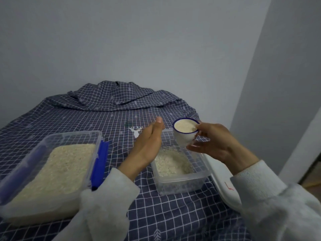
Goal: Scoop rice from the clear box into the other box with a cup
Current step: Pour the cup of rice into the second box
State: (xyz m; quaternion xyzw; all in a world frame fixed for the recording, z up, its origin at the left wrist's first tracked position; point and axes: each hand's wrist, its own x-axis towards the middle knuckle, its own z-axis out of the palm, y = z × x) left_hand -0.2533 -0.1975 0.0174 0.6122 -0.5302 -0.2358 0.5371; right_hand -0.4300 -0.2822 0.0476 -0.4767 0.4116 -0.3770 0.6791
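A large clear box [73, 134] with blue clips, well filled with rice [57, 169], sits at the left. A smaller clear box [182, 184] to the right of it holds a shallow layer of rice [171, 163]. My right hand [213, 141] holds a white cup with a blue rim [184, 136], full of rice, upright above the far end of the small box. My left hand [149, 143] is flat and open, fingers together, along the small box's left side, holding nothing.
A white lid [224, 181] with a red mark lies right of the small box. Everything rests on a dark blue checked cloth [121, 119], bunched up at the back against a grey wall. A wall corner stands at the right.
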